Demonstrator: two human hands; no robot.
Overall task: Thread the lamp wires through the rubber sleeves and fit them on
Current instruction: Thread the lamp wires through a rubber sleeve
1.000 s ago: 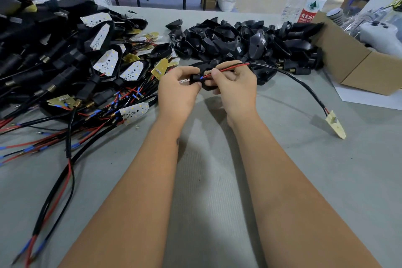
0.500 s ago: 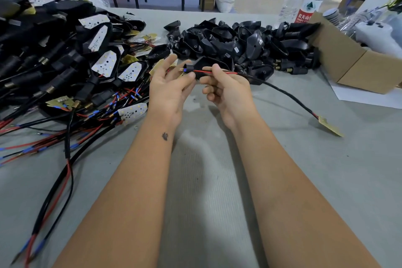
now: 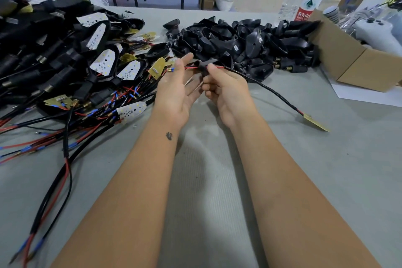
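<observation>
Two bare forearms reach up the middle of the view to a grey counter [image 3: 217, 202]. The right hand [image 3: 226, 91] has its fingers curled, pinching a small black rubber sleeve [image 3: 203, 67] at its fingertips. A thin red wire [image 3: 191, 67] runs through the sleeve and comes out toward 9 o'clock, ending in blue-tipped leads [image 3: 171, 69]. The left hand [image 3: 176, 89] lies palm up with its fingers straight and loose, just beside the wire ends; whether it touches them cannot be told.

From the sleeve, a black cable [image 3: 272, 91] trails toward 4 o'clock across the counter to a small yellow board [image 3: 316, 123] lying flat.

What could go wrong, as a judgement: only the right hand's pinch secures the sleeve, so it may slip or slide back along the wire. The loose leads, with no grip on them, could pull back out of the sleeve if the cable drags. A tug might also strain the joint at the board.

At 10 o'clock lies a heap of wired lamps [image 3: 104, 61], their red and black leads spilling toward the forearms; these could snag the free wire ends. At 1 o'clock sits a pile of black housings [image 3: 239, 43]. At 2 o'clock stands a cardboard box [image 3: 352, 65], with two bottles [image 3: 304, 0] behind it.
</observation>
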